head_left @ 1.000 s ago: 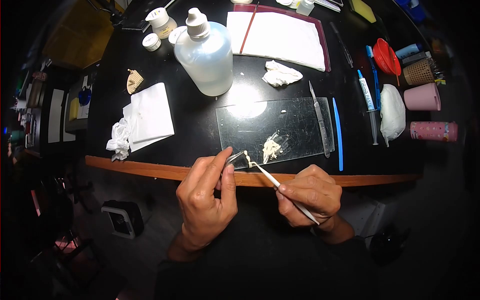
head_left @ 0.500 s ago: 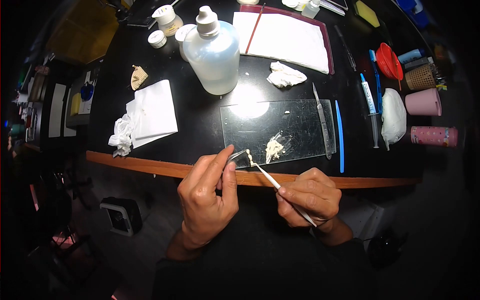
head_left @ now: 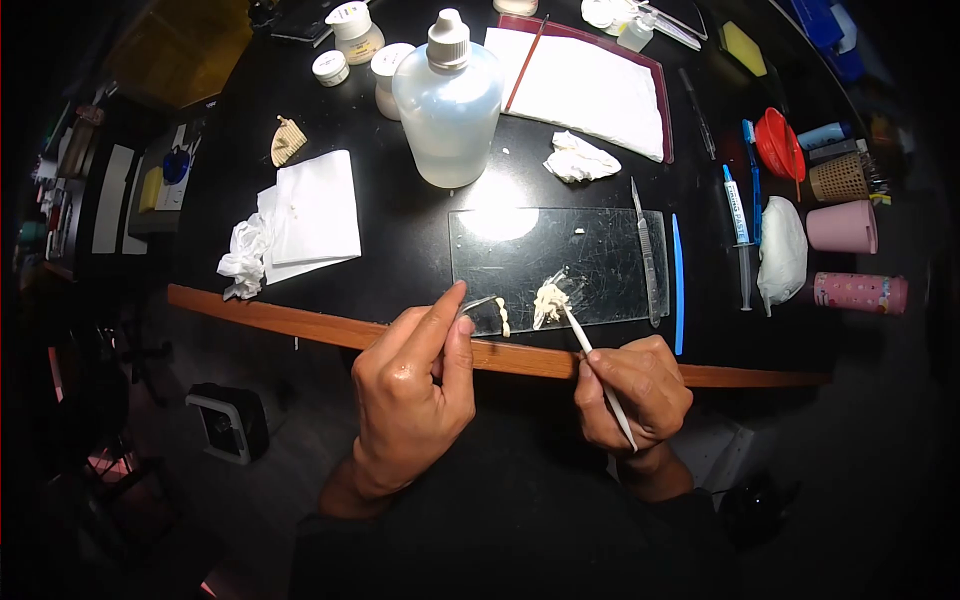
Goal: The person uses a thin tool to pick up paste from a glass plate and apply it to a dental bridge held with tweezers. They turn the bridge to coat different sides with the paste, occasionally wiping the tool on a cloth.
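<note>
My left hand (head_left: 415,385) pinches thin metal tweezers (head_left: 481,303) just over the table's front edge. At their tips hangs a short row of small cream tooth-shaped pieces (head_left: 504,317). My right hand (head_left: 637,393) is closed round a slim white modelling tool (head_left: 598,382), held like a pen. Its upper tip meets a smeared mound of cream paste (head_left: 549,303) on the scratched glass slab (head_left: 490,260). Toward the slab's right end rests a metal scalpel (head_left: 645,255). Beside the slab lies a blue stick-like tool (head_left: 679,285).
Behind the slab stands a large clear bottle (head_left: 450,115). Folded white paper (head_left: 315,210) lies left. A white cloth on a maroon tray (head_left: 667,115) holds a red brush (head_left: 527,63). Rightward are a syringe (head_left: 737,215), a red bowl (head_left: 775,145) and a pink cup (head_left: 840,228).
The white tool's tip has moved right, from the tooth-shaped pieces to the paste on the slab. My left hand still holds the tweezers in nearly the same place. The camera view has shifted slightly.
</note>
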A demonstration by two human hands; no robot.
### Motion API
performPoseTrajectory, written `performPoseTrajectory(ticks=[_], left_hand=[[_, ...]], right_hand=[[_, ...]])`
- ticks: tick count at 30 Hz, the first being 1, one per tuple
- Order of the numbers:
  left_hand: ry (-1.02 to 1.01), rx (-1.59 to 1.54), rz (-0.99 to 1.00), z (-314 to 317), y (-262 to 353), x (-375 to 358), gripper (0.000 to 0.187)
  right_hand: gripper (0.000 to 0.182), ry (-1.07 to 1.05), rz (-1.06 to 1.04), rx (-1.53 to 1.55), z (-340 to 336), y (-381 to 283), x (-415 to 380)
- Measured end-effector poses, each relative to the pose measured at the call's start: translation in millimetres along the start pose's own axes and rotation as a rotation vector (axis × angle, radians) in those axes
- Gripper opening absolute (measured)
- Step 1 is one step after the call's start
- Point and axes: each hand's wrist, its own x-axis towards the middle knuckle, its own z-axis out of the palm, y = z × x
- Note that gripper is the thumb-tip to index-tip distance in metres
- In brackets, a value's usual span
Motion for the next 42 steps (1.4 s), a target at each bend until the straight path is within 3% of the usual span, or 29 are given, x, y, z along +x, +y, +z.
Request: performPoseTrajectory(ticks=[10, 18, 42], left_hand=[[-0.079, 0.071, -0.062, -6.7, 8.1, 7.0, 0.023], [-0.060, 0.053, -0.049, -5.6, 6.8, 5.6, 0.022], [-0.049, 0.039, -0.050, -4.4, 5.5, 4.7, 0.022]], right_hand=[[0.024, -0.041, 0.005, 0.033, 0.5, 1.8, 0.4], [0.031, -0.063, -0.025, 0.239, -0.7, -5.6, 5.6], [0.029, -0.082, -0.078, 0.256, 4.8, 0.1, 1.1]])
